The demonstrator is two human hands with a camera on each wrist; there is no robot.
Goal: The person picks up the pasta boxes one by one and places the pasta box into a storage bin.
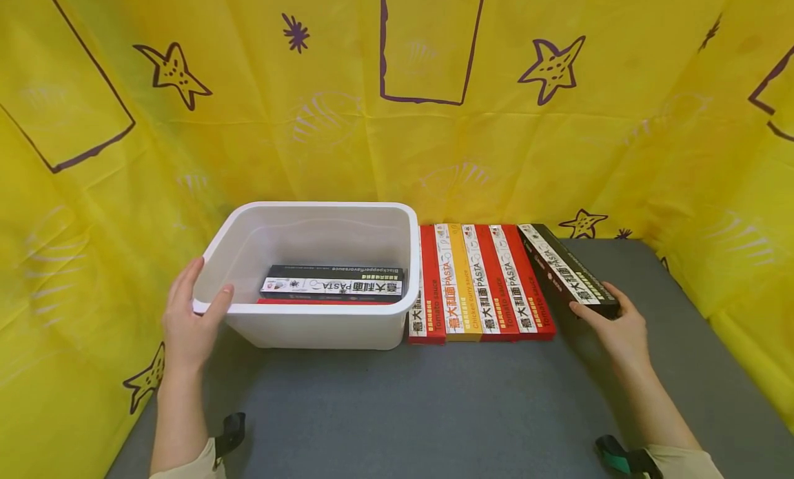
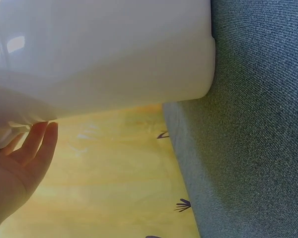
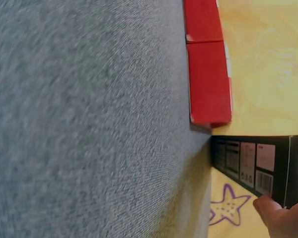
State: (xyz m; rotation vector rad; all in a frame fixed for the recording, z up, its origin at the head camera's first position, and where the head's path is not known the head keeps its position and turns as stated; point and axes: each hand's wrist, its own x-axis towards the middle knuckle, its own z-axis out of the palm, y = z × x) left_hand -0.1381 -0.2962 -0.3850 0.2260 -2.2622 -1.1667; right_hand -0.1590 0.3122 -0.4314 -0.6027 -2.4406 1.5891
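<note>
From my end, the black box point(image 1: 567, 262) sits right of centre in the head view, tilted, its near end raised off the grey table point(image 1: 397, 410) and its far end low by the curtain point(image 1: 620, 155). I can't tell whether that far end touches the table. My right hand point(image 1: 623, 331) pinches the near end, thumb on the left side and fingers round the other, closed only as far as the box's width allows. With the grip so near one end, I judge the far end will want to droop; I'd keep the pinch firm, lift evenly and swing clear of the end red box point(image 1: 527, 286) just to its left.

That box closes a flat row: another red box point(image 1: 491, 286), a yellow box point(image 1: 465, 286) and a left-hand red box point(image 1: 437, 300), side by side. Left of the row, in the centre-left of the frame, stands the white bin point(image 1: 322, 331). Inside lie a second black box point(image 1: 335, 286) and a red strip of packaging point(image 1: 298, 302) in front of it. My left hand point(image 1: 189, 320) holds the bin's near left corner, thumb over the rim, fingers outside; light steady pressure there should keep it from sliding.
</note>
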